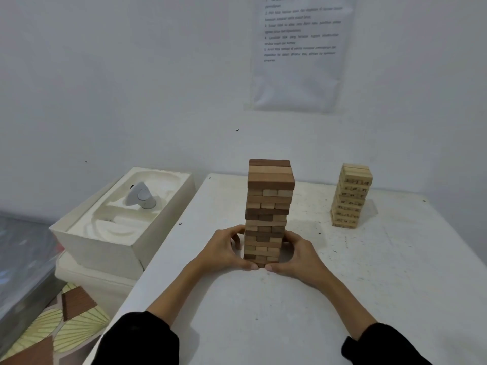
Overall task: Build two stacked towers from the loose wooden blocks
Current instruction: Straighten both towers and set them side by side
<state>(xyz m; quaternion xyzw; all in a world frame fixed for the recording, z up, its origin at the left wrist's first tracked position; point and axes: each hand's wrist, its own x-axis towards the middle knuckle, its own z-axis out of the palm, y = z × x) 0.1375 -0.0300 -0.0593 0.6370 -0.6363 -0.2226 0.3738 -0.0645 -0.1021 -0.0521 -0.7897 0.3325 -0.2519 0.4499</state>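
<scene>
Cupped by the left hand (226, 250) and right hand (300, 252), the near tower (267, 212) is held low on the table (395, 272): loose, light blocks, easily toppled; the base is judged safest.

your left hand (224, 248) and right hand (300, 251) cover the lower flanks of the tall tower (268, 206); their fingertips vanish behind it. the sheet (300, 75), upper right of centre, is cut by the top edge, its print blurred. marks on the small tower (350, 196) are illegible.
</scene>
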